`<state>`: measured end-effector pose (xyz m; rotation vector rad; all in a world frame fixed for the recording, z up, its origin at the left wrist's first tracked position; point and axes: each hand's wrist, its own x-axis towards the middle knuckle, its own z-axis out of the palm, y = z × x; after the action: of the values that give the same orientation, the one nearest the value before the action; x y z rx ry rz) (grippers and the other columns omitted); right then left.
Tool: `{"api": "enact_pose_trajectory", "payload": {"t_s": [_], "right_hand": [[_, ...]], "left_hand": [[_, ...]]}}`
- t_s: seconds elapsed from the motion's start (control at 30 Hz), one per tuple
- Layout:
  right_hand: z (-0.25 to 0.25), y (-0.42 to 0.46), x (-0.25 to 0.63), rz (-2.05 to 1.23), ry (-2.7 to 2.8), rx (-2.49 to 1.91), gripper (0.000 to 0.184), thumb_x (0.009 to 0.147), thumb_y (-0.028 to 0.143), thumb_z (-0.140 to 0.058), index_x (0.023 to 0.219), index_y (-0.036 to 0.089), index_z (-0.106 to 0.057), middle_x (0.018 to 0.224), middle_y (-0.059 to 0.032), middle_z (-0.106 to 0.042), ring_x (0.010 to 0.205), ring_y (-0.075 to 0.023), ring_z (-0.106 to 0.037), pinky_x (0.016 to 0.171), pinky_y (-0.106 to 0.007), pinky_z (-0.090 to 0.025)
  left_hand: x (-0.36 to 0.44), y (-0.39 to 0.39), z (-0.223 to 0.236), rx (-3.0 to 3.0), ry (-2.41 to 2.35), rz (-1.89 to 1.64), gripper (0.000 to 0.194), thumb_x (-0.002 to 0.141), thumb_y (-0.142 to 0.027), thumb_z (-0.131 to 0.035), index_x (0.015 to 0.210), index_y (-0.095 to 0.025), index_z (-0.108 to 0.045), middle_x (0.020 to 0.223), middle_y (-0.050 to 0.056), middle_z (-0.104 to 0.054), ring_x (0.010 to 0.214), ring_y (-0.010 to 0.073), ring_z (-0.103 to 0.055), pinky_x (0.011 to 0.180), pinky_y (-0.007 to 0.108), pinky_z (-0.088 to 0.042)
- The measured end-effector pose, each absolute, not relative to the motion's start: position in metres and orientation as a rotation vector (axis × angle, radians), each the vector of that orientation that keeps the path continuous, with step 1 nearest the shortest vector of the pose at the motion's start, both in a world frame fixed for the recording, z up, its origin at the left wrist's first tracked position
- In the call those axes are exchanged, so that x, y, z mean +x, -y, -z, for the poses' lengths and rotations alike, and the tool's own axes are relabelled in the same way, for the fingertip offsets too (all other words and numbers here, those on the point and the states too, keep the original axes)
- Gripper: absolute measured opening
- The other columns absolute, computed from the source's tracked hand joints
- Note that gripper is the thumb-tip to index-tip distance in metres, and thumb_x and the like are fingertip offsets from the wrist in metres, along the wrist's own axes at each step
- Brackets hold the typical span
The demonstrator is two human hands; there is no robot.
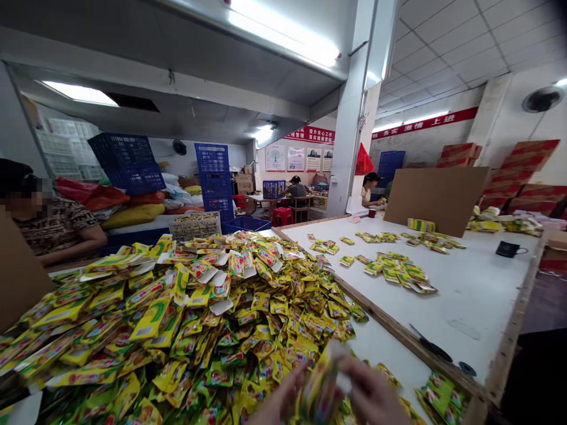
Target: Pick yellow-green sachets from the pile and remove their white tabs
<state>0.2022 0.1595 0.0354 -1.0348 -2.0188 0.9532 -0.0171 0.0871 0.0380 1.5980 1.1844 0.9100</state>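
From where I'm standing, both hands are low in front, nr the table's near side: the L hand [286, 396] and the R hand [374, 391] grasp a small yellow box [319, 386] btwn them, one from each side, just over the near part of the heap. Box is tilted, w/ white showing nr its top by the R fingers; hands & box are blurred, so can't tell exact finger placement or if the box is full. Big heap of yellow & green sachets [261, 348] spreads across the table, w/ yellow cartons [150, 319] piled on its L side, some w/ white flaps open. A wood strip [376, 307] runs along the R of the heap; beyond it, on the white tabletop [469, 277], are loose groups of yellow packs [401, 271], a dark mug [508, 249] and an upright cardboard sheet [436, 198]. Scissors [432, 345] w/ dark handles lie nr the strip's near end, a dark ring [467, 369] just beside; green packs [443, 396] sit on the near side of the strip. Far L, a person in a patterned top [66, 218] sits by the heap. In the bkgd: stacked blue crates [215, 177], a pale basket [195, 225] of packs, a red stool [282, 216].
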Motion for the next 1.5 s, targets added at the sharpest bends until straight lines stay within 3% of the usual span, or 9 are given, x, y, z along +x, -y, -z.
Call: {"api": "enact_pose_trajectory", "payload": {"t_s": [0.17, 0.4, 0.57, 0.77, 0.87, 0.97, 1.07, 1.2, 1.5], "right_hand": [[-0.067, -0.225, 0.229, -0.167, 2.003, -1.322, 0.046, 0.081, 0.025, -0.036, 0.124, 0.011, -0.046, 0.107, -0.0152, -0.064, 0.083, -0.0258, -0.064, 0.081, -0.044, -0.048], [-0.011, -0.191, 0.151, -0.515, 2.589, -0.784, 0.065, 0.068, 0.018, -0.056, 0.131, 0.023, -0.041, 0.136, -0.0082, -0.045, 0.131, -0.0297, -0.030, 0.107, -0.052, -0.022], [0.010, -0.202, 0.148, -0.770, 2.411, -0.814, 0.042, 0.078, 0.014, -0.044, 0.117, 0.023, -0.057, 0.122, -0.0054, -0.060, 0.123, -0.0261, -0.042, 0.106, -0.049, -0.025], [0.022, -0.215, 0.165, -0.917, 1.913, -0.993, 0.031, 0.084, 0.031, -0.041, 0.108, 0.018, -0.056, 0.105, -0.0110, -0.064, 0.092, -0.0261, -0.059, 0.083, -0.044, -0.045], [0.021, -0.209, 0.162, -1.006, 1.663, -1.020, 0.033, 0.085, 0.040, -0.038, 0.107, 0.018, -0.050, 0.089, -0.0075, -0.063, 0.068, -0.0187, -0.059, 0.065, -0.034, -0.049], [0.010, -0.187, 0.160, -1.183, 1.577, -0.989, 0.033, 0.083, 0.048, -0.042, 0.094, 0.018, -0.052, 0.065, 0.0008, -0.057, 0.047, -0.0122, -0.050, 0.046, -0.025, -0.043], [-0.009, -0.151, 0.158, -1.465, 1.651, -0.832, 0.024, 0.076, 0.041, -0.059, 0.075, 0.018, -0.055, 0.078, -0.0033, -0.062, 0.068, -0.0156, -0.060, 0.059, -0.026, -0.048], [-0.029, -0.113, 0.147, -1.690, 1.883, -0.590, 0.008, 0.075, 0.024, -0.062, 0.074, 0.018, -0.058, 0.115, -0.0069, -0.055, 0.108, -0.0202, -0.050, 0.088, -0.031, -0.041], [-0.019, -0.093, 0.119, -1.619, 1.862, -0.742, 0.024, 0.081, 0.037, -0.053, 0.100, 0.023, -0.050, 0.084, -0.0012, -0.057, 0.070, -0.0135, -0.050, 0.065, -0.026, -0.040]], "left_hand": [[-0.087, -0.162, -0.038, 2.075, -2.065, -0.875, 0.041, 0.084, -0.029, -0.043, 0.124, -0.019, -0.044, 0.130, 0.013, -0.050, 0.124, 0.0248, -0.041, 0.105, 0.041, -0.032], [-0.113, -0.182, -0.030, 2.231, -2.294, -0.715, 0.023, 0.081, -0.015, -0.043, 0.094, -0.016, -0.062, 0.107, 0.014, -0.066, 0.118, 0.0297, -0.047, 0.093, 0.047, -0.041], [-0.110, -0.108, -0.028, 2.389, -2.134, -0.576, 0.042, 0.086, -0.016, -0.033, 0.124, -0.027, -0.046, 0.131, 0.001, -0.052, 0.129, 0.0214, -0.036, 0.108, 0.046, -0.027], [-0.072, -0.040, -0.001, 2.422, -2.129, -0.512, 0.067, 0.076, -0.013, -0.044, 0.136, -0.032, -0.023, 0.151, 0.004, -0.012, 0.137, 0.0344, -0.001, 0.102, 0.066, -0.022], [-0.042, -0.039, 0.020, 2.518, -2.197, -0.656, 0.044, 0.076, -0.040, -0.056, 0.118, -0.029, -0.048, 0.148, 0.009, -0.023, 0.136, 0.0393, -0.002, 0.099, 0.071, -0.020], [-0.027, -0.040, 0.035, 2.389, -2.238, -0.786, 0.020, 0.069, -0.026, -0.065, 0.087, -0.022, -0.056, 0.143, 0.012, -0.035, 0.135, 0.0398, -0.010, 0.101, 0.068, -0.019], [-0.028, -0.034, 0.027, 2.084, -2.120, -0.975, 0.004, 0.075, -0.021, -0.057, 0.079, -0.022, -0.055, 0.125, 0.009, -0.056, 0.126, 0.0336, -0.036, 0.100, 0.056, -0.030], [-0.040, -0.026, 0.001, 1.538, -1.692, -0.998, 0.026, 0.082, -0.038, -0.049, 0.102, -0.023, -0.055, 0.094, 0.005, -0.068, 0.083, 0.0204, -0.063, 0.077, 0.034, -0.050], [-0.027, -0.014, 0.006, 1.193, -1.633, -1.315, 0.046, 0.082, -0.053, -0.039, 0.108, -0.019, -0.057, 0.108, 0.007, -0.063, 0.105, 0.0240, -0.056, 0.091, 0.031, -0.045]]}}
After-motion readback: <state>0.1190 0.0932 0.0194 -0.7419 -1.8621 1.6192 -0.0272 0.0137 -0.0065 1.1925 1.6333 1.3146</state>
